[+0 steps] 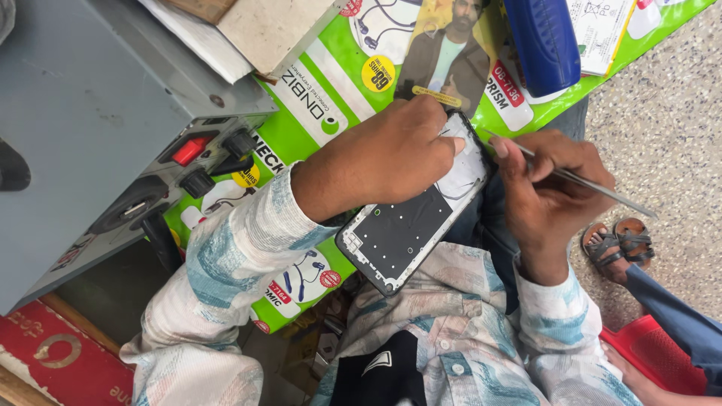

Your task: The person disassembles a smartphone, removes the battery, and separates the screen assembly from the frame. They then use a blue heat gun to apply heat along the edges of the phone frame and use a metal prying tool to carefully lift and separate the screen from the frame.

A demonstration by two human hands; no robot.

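- Nearest the camera, a patterned pale blue and cream shirt (451,331) is seen, its sleeves running up to both hands.
- Just above the lap, an opened phone frame (406,229) is held tilted, its lower end toward the body and its upper end resting against the green printed sheet (331,98). A dark inner panel is shown over most of its length, with a white section at the upper end and a thin dark bezel around the edge.
- The upper part of the frame is covered by the left hand (391,154), which is laid over it with fingers curled closed, the fingertips pressed onto the white section.
- A thin metal tool, seemingly tweezers (571,179), is pinched in the right hand (545,192), fingers closed tightly around the shaft; its tip is pointed at the frame's upper right edge, beside the left fingertips.
- To the left, a grey machine (98,113) with a red switch and black knobs is set on the sheet.
- Farther up, a blue bottle (543,41) is lying on the sheet.
- At the right, another person's sandalled foot (617,244) is seen on the speckled floor.
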